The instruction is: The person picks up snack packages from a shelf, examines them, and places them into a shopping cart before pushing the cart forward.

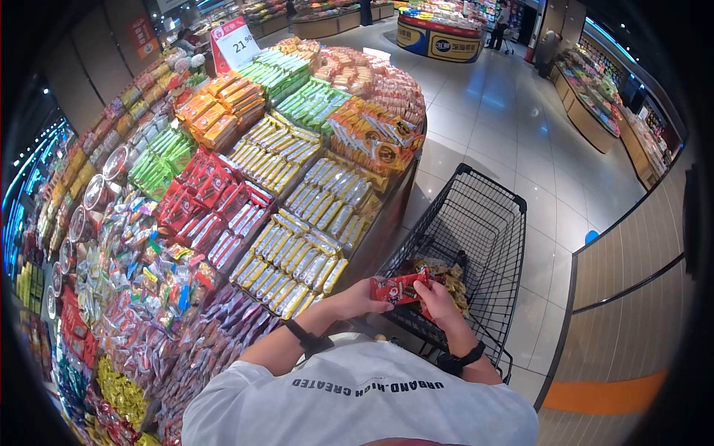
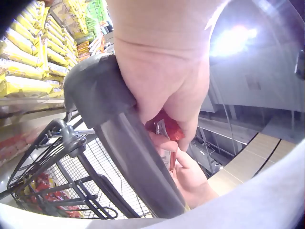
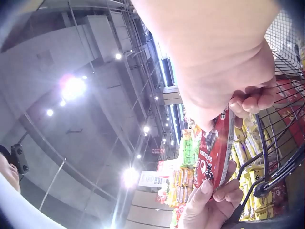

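A red snack packet (image 1: pixel 396 290) with white lettering is held level between both hands in front of the white shirt. My left hand (image 1: pixel 353 300) grips one end of it, thumb along the near side. At the other end, my right hand (image 1: pixel 439 305) pinches the packet between thumb and fingers. The right wrist view shows the packet's printed face (image 3: pixel 212 148) stretched between the two hands, with the left thumb lying on it. Below the hands, a black wire shopping cart (image 1: pixel 487 204) has several yellow and red packets (image 1: pixel 455 282) lying in its near end.
A large sloped candy display (image 1: pixel 297 201) curves along the left, with trays of yellow, red, green and orange packets. A price sign (image 1: pixel 233 44) stands on top. Tiled floor (image 1: pixel 483 104) runs past the cart, and a wood-panelled counter (image 1: pixel 632 275) lies to the right.
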`<state>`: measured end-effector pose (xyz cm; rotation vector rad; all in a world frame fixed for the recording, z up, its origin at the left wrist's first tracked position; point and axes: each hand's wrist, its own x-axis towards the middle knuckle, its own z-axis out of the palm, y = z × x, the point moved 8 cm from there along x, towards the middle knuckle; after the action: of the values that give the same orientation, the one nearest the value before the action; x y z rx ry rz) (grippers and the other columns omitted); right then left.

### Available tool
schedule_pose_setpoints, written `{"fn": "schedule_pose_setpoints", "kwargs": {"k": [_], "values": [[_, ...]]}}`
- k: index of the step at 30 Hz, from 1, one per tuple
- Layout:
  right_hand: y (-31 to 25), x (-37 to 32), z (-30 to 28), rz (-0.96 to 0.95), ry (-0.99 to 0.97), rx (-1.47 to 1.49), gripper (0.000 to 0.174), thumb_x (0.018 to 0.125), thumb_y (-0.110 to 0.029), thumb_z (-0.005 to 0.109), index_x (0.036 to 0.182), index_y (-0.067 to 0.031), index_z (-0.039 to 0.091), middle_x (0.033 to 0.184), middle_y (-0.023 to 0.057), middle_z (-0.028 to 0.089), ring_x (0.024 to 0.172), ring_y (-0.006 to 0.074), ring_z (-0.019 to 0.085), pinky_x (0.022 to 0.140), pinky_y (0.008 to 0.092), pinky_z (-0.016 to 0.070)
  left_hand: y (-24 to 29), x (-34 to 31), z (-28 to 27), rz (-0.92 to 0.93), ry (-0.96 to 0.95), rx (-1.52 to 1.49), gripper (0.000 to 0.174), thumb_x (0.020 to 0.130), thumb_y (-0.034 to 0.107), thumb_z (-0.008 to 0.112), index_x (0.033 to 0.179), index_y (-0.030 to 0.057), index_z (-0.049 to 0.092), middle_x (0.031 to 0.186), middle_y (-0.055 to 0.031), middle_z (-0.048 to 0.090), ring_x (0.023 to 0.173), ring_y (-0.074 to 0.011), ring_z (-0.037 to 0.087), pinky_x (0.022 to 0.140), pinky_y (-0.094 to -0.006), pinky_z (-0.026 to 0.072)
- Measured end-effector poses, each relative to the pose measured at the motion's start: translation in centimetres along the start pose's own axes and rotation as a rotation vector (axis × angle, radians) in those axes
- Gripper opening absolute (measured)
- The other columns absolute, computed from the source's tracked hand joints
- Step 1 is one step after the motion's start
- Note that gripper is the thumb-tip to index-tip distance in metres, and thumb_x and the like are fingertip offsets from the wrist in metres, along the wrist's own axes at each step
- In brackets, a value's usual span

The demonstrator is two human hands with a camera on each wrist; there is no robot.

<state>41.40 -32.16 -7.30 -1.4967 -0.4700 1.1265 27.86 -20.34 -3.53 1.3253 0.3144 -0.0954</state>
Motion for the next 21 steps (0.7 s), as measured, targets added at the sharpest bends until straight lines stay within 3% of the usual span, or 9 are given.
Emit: {"fn": "schedule_pose_setpoints", "kwargs": {"k": [5, 13, 21], "values": [[0.34, 0.14, -0.33, 0.012, 0.007, -0.006, 0.026, 0.102, -0.034, 0.06, 0.102, -0.0078, 0.062, 0.071, -0.0082, 0.05, 0.057, 0.0026, 0.042, 0.051, 0.0208, 0.0317, -0.52, 0.26, -0.15, 0.004, -0.005, -0.002, 0.041, 0.089, 0.006, 0.076, 0.122, 0.0034, 0.053, 0.1, 0.0001, 0.066, 0.086, -0.0072, 0.06, 0.075, -0.0235, 0.051], [0.35, 0.05, -0.13, -0.029, -0.02, 0.087, 0.022, 0.101, -0.028, 0.062, 0.106, -0.0059, 0.062, 0.079, -0.0037, 0.056, 0.064, 0.0063, 0.053, 0.06, 0.0223, 0.0455, -0.4, 0.14, -0.15, 0.023, 0.015, 0.053, 0.044, 0.09, 0.005, 0.075, 0.126, 0.0029, 0.05, 0.1, 0.0002, 0.065, 0.085, -0.0072, 0.06, 0.076, -0.0234, 0.0517], [-0.23, -0.62, 0.08, 0.0, -0.036, 0.075, 0.023, 0.101, -0.028, 0.062, 0.107, -0.0062, 0.062, 0.076, -0.0044, 0.055, 0.062, 0.0056, 0.052, 0.059, 0.0216, 0.0443, -0.64, 0.08, 0.12, 0.001, -0.025, 0.018, 0.039, 0.092, 0.006, 0.072, 0.124, 0.0037, 0.051, 0.094, 0.0023, 0.062, 0.082, -0.0075, 0.059, 0.076, -0.0243, 0.0502]]}}
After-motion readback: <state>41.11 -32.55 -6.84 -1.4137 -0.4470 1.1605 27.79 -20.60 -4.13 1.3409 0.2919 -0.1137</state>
